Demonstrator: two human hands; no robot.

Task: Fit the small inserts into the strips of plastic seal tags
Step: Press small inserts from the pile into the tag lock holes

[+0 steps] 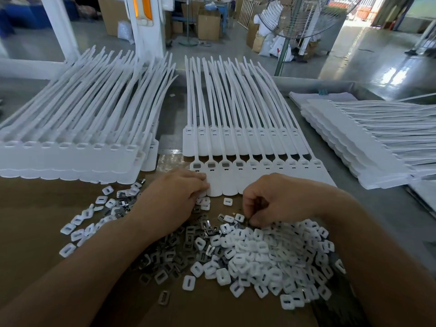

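Two hands at work. Left hand [174,201]: fingers [200,181] close together, tips resting on the leftmost tag of the near strip of seal tags [271,177]; thumb hidden, so a pinch cannot be told. Right hand [280,197]: fingers [253,218] curled downward, tips at the far edge of the pile of white inserts [271,253]; whether they hold one cannot be told.

Near strip: lies flat, tails pointing away, between the hands and a second strip [236,142] just behind it. Its four leftmost sockets show grey inside.

White inserts: heaped under the right forearm, with loose ones scattered left of the left wrist.

Metal clips [179,251]: dark, mixed into the heap between the forearms.

Cardboard sheet [35,220]: brown, under inserts and clips.

Left stack of strips [70,159]: several layers, far left.

Right stack of strips [354,142]: turned sideways, far right.

Bench [389,220]: grey, carrying everything.

Standing fan [297,17] and cartons [207,27]: on the floor beyond.
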